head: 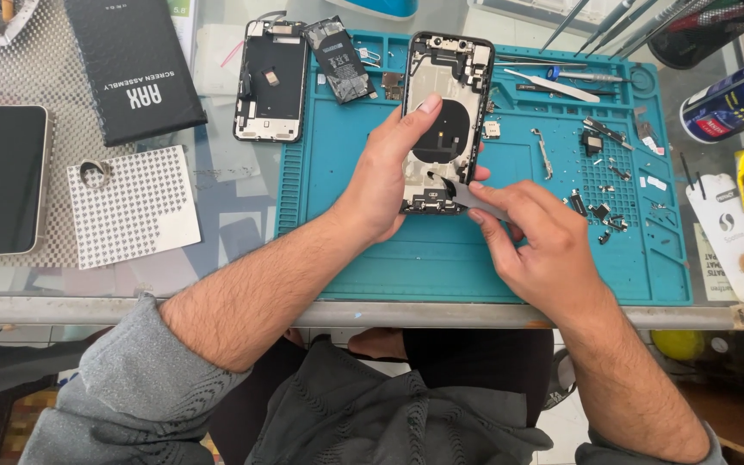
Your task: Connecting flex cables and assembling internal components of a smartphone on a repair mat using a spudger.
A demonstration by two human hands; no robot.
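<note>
Teal repair mat [372, 258] carries an opened phone housing [446, 112], gutted and light.
Left hand [389, 172] clamps its edges; right hand [537, 245] pinches a thin grey pry tool [467, 195] (fragile internals; grip the rigid frame).

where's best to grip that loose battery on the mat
Take the battery by its two long edges, from above. It lies flat and tilted on the mat, narrow enough to pinch across; its left edge sits close beside the screen.
</note>
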